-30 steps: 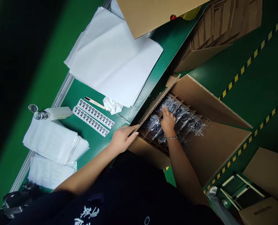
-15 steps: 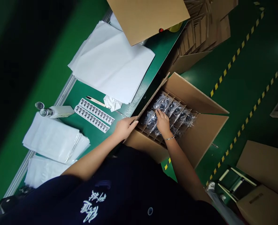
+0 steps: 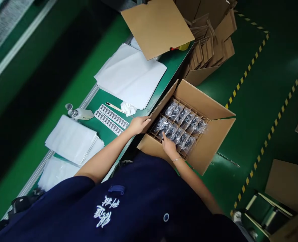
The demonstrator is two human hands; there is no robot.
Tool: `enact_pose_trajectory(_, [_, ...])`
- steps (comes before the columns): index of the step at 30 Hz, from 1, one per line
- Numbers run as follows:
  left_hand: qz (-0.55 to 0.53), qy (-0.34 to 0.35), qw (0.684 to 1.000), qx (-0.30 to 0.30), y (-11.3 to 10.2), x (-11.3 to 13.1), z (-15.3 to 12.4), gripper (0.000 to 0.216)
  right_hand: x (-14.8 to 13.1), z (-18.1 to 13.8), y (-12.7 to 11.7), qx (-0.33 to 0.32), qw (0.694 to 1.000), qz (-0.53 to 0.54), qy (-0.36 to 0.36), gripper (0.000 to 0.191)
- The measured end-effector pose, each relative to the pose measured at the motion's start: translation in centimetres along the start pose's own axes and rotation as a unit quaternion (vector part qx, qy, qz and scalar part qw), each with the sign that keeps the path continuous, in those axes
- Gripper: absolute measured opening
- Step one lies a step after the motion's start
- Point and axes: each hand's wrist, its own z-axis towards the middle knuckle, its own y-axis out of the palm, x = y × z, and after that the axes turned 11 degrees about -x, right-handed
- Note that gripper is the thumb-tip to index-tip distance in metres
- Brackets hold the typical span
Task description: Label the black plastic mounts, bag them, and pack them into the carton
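Observation:
An open cardboard box (image 3: 209, 134) stands beside the green table, its divider cells filled with several black parts in clear plastic bags (image 3: 181, 122). My left hand (image 3: 139, 123) rests on the box's near flap, fingers stretched along its edge. My right hand (image 3: 168, 146) lies inside the box at the near row, fingers laid flat on a bagged part, holding nothing that I can see. A thin bracelet circles that wrist.
On the green table (image 3: 169, 67) lie a stack of white sheets (image 3: 131, 75), two strips of labels (image 3: 111, 119), a crumpled tissue (image 3: 128, 108), a small bottle (image 3: 80, 113) and white bags (image 3: 72, 139). A cardboard sheet (image 3: 156, 25) and a box of dividers (image 3: 209, 50) stand beyond.
My right hand drew back from the middle cells to the near row of the box. My left hand stayed on the flap. The view pulled back and shifted.

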Motion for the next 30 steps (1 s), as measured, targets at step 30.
enact_pose_trajectory(30, [-0.027,-0.005,0.998,0.057,0.8,-0.1,-0.1,0.043,5.2,-3.4,3.5,-0.018,0.978,0.169,0.123,0.078])
